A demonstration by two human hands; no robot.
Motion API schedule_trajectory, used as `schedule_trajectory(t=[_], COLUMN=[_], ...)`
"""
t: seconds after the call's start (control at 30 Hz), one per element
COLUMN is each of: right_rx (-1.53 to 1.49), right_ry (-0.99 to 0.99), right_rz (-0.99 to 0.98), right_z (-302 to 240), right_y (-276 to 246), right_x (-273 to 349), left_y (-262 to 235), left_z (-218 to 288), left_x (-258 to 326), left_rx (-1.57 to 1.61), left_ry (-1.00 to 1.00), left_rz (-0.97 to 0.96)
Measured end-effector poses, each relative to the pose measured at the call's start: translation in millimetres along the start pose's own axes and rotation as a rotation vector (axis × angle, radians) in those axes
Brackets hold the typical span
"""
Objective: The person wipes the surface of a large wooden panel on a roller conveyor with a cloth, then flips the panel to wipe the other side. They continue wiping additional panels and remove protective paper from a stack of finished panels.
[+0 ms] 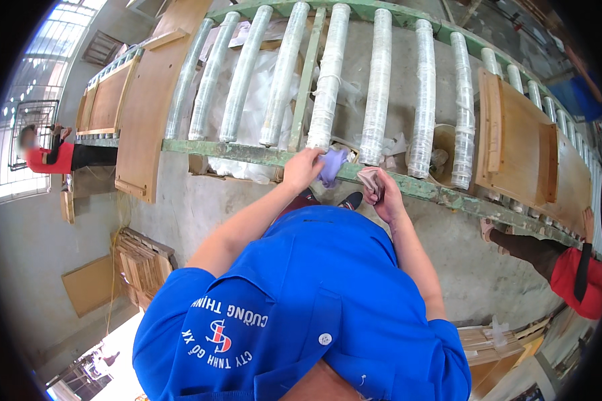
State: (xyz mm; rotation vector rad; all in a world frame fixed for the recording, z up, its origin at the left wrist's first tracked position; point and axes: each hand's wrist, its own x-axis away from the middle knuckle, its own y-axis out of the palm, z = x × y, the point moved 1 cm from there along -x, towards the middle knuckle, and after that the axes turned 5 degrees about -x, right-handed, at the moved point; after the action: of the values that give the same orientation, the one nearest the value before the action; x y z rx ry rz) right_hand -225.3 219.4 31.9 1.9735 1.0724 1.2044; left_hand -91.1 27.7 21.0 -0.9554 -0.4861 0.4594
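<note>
Concrete floor [201,200], roller conveyor [354,80] (green-framed), daylit windows [27,100].

Wood workshop w/ roller conveyor [354,87], wooden panels [515,144], concrete floor [461,260], stacked boards [140,264].

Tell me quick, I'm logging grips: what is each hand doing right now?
Left hand: closed on a purple cloth at the conveyor rail.
Right hand: closed on a pinkish-brown cloth.
</note>
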Motion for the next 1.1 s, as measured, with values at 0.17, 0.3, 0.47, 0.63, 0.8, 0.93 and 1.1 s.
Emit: schedule_trajectory(t=[0.17,0.3,0.47,0.63,0.8,0.93,1.1], right_rx=[0.006,0.026,0.001,0.004,-0.01,-0.049,-0.078], right_ry=[-0.004,-0.022,-0.037,-0.034,-0.039,-0.04,-0.031], right_rz=[0.053,0.066,0.091,0.138,0.051,0.051,0.041], right_z=[3,0,4,6,3,-1,-10], right_y=[1,2,-6,-12,-12,-14,-7], right_x=[7,10,7,5,0,-1,1], left_y=[10,10,9,14,11,17,20], left_z=[-12,-21,-27,-26,-15,-25,-34], left_x=[31,24,21,20,15,17,26], left_rx=[-0.144,-0.101,0.209,0.414,0.511,0.627,0.704], left_ry=[0.087,0.152,0.158,-0.069,-0.147,-0.2,-0.395], left_rz=[-0.003,-0.152,-0.157,-0.151,-0.265,-0.31,-0.391])
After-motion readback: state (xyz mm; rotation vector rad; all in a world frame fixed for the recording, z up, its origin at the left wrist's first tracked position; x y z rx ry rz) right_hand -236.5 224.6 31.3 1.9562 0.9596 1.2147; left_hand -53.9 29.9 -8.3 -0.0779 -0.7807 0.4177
